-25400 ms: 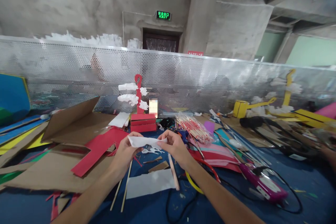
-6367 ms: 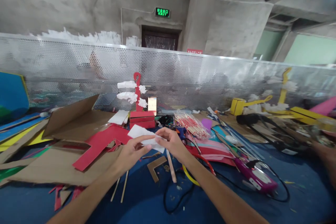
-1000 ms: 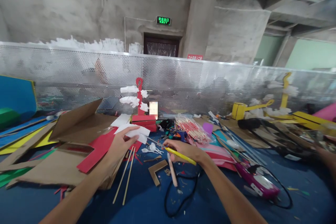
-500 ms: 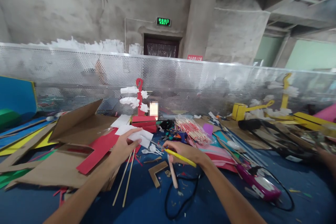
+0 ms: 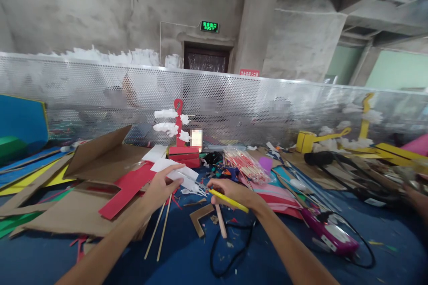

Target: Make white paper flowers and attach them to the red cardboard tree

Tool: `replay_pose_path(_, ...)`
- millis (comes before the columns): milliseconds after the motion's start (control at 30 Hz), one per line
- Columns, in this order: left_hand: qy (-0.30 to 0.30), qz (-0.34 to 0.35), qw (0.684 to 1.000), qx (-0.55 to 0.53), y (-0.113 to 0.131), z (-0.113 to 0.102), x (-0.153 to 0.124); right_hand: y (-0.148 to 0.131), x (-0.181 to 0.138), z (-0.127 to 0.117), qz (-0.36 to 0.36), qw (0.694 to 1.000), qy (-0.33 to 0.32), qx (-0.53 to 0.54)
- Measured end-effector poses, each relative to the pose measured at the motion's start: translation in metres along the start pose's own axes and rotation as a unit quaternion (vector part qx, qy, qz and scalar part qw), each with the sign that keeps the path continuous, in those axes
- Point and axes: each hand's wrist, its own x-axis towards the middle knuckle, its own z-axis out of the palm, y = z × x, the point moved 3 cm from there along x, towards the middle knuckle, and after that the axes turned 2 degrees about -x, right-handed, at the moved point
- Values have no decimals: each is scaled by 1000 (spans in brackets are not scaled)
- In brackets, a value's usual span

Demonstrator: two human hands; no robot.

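My left hand [image 5: 167, 183] pinches a folded or stacked piece of white paper [image 5: 190, 173] between thumb and fingers, held above the table. My right hand [image 5: 225, 190] is closed around a slim yellow-handled tool [image 5: 230, 200]; its thin metal end reaches to the right edge of the paper. I cannot make out whether it is a knife or scissors. Just below the paper lie thin white paper scraps [image 5: 190, 191]. Two thin wooden sticks [image 5: 162, 231] rest under my left hand, and a pale rod [image 5: 220, 221] lies beneath my right.
Behind my hands stands a red cutout on a red box [image 5: 183, 156], with white tufts. Cardboard [image 5: 67, 213] and a red sheet [image 5: 130, 189] lie left. Bagged sticks [image 5: 247, 164], a purple device [image 5: 331, 234] with a black cord and another person's hand [image 5: 416, 200] are right.
The white paper in my left hand has shifted slightly right and tilted downward towards the tool. My right hand stays nearly where it was, still holding the yellow-handled tool.
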Motion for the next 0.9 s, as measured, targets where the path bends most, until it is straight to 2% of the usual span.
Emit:
replay_pose_path(233, -1, -8, 1000, 7, 3, -1, -2, -6, -1, -5, 4, 1000, 25, -3)
replay_pose_path(433, 10, 31, 999, 19, 5, -7, -2, -6, -2, -9, 5, 999, 28, -17)
replay_pose_path(733, 18, 24, 999, 23, -4, -13, 5, 3, -2, -7, -33, 997, 39, -51)
replay_pose_path(900, 26, 11, 1000, 9, -12, -10, 4, 4, -2, -5, -43, 998, 18, -51)
